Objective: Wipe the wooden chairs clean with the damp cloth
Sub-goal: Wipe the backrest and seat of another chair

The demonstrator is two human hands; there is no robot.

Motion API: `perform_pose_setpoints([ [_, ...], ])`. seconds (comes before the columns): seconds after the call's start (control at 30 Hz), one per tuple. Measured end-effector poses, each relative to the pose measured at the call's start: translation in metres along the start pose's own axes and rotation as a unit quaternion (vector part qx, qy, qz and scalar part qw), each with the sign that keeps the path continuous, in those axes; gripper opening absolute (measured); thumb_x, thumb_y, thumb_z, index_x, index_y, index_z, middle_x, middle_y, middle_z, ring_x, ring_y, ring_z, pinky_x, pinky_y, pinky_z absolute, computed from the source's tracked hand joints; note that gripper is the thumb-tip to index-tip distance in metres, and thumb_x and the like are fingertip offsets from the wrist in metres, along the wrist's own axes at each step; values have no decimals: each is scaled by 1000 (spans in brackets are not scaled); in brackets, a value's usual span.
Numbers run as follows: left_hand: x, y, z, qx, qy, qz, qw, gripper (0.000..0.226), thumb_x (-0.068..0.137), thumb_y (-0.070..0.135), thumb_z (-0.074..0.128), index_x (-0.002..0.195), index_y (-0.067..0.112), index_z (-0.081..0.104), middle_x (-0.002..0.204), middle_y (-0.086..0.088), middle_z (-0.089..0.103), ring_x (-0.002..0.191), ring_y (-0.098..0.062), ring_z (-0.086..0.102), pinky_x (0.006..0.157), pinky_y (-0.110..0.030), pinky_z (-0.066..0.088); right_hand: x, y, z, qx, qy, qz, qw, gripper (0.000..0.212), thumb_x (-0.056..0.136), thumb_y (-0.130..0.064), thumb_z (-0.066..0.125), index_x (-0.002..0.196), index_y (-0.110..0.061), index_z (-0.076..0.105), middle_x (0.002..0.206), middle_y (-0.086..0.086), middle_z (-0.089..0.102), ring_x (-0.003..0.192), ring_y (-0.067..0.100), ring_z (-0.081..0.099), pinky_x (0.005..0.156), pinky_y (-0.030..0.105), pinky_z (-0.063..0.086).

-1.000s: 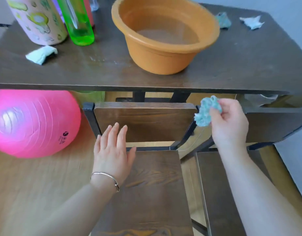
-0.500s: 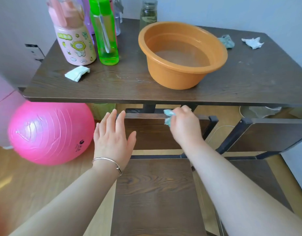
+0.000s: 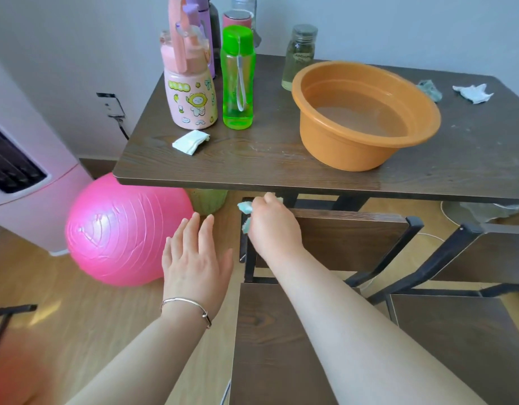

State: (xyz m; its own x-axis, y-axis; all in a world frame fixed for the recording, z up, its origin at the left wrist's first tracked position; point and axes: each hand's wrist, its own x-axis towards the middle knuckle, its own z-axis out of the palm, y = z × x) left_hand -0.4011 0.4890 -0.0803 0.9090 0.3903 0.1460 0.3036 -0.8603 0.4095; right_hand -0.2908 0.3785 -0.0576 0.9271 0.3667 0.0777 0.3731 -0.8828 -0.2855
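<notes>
Now the left forearm (image 3: 153,346) and right forearm (image 3: 340,331) are seen bare down to the bottom edge; on the wrist of the left hand (image 3: 194,258) a thin silver-toned bangle (image 3: 183,301) is worn, closed by a small darker clasp (image 3: 207,321); the right hand (image 3: 271,229) is shown bare; nails are perhaps short, though blurred.

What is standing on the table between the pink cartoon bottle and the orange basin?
The green bottle, close beside the pink cartoon bottle; from there to the orange basin the table is bare. The head view shows it.
</notes>
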Motion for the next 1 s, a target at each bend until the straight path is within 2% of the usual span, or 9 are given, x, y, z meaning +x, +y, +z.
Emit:
perform_pose_setpoints([
  [0.2,-5,11,11,5,-16,18,1000,63,89,40,55,145,18,34,153,-7,31,143,-27,21,114,-52,23,-13,54,-13,12,37,60,997,45,85,-26,72,125,-14,56,123,5,56,104,20,61,84,30,54],
  [0.33,-8,27,26,10,-32,28,999,63,90,41,54,145,18,33,153,-6,31,143,-26,20,115,-51,21,-26,108,-28,22,58,108,992,41,89,-24,67,128,-16,57,128,4,56,109,19,61,91,30,55],
  [0.47,-11,50,39,13,-41,36,998,64,89,42,53,146,19,32,153,-6,31,143,-26,20,115,-49,19,-37,163,-45,33,76,146,986,36,93,-19,63,128,-13,58,125,5,57,109,20,61,89,31,56],
  [0.57,-15,69,51,14,-46,49,998,64,88,40,56,144,18,35,151,-7,34,142,-27,23,113,-51,22,-46,204,-59,49,86,175,979,31,98,-20,56,127,-13,59,124,4,56,107,19,60,83,24,53],
  [0.67,-19,86,62,15,-45,63,997,64,87,39,60,142,16,37,149,-8,37,141,-28,25,111,-53,26,-51,236,-71,55,82,195,976,31,98,-22,56,128,-14,60,121,5,58,105,18,60,79,20,50],
  [0.87,-24,102,73,17,-34,74,997,61,89,39,58,142,16,37,148,-8,38,140,-28,26,110,-54,27,-59,258,-81,44,74,174,981,28,96,-20,59,122,-10,64,113,5,56,99,13,57,76,19,48],
  [0.93,-24,102,72,16,-26,76,997,59,90,39,57,141,16,37,148,-9,38,140,-28,26,110,-54,27,-57,258,-80,56,90,192,976,27,95,-18,61,120,-9,64,117,4,51,100,10,54,75,16,45],
  [1.0,-24,98,69,19,-22,73,997,58,91,39,55,141,16,37,148,-9,38,140,-28,25,111,-53,26,-56,254,-79,71,107,217,968,28,95,-17,60,122,-10,63,122,3,48,105,15,56,76,16,45],
])
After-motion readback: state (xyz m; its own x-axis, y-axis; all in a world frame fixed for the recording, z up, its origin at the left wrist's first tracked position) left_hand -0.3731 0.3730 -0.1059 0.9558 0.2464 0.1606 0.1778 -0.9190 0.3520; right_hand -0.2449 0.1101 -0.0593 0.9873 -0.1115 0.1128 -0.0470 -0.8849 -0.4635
